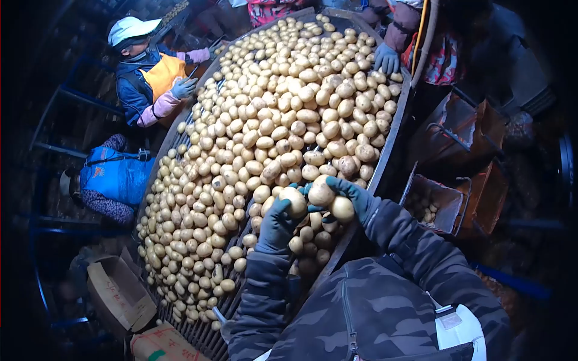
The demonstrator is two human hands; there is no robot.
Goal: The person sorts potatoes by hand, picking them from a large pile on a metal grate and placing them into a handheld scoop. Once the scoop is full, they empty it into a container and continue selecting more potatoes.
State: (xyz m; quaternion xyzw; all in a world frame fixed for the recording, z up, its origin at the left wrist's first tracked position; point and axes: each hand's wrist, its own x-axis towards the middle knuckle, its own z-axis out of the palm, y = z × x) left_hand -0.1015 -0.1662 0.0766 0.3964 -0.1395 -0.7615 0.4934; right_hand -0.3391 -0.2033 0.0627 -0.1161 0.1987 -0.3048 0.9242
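Note:
Both my hands wear dark green-blue gloves and are raised over the near edge of a potato heap (271, 114). My left hand (276, 227) is closed round a pale potato (294, 202). Close beside it, my right hand (360, 200) grips two potatoes, a large one (321, 192) and a rounder one (342, 209). Parts of the fingers are hidden behind the potatoes. Beneath my hands, several more potatoes (310, 237) lie in shadow on the slatted table.
The table's metal rim (394, 129) runs along my right. Metal bins (433, 204) stand beyond it, one with potatoes inside. Cardboard boxes (120, 292) sit at lower left. Co-workers stand round the table: one in a white cap (133, 29), one in blue (117, 175), others at the far end.

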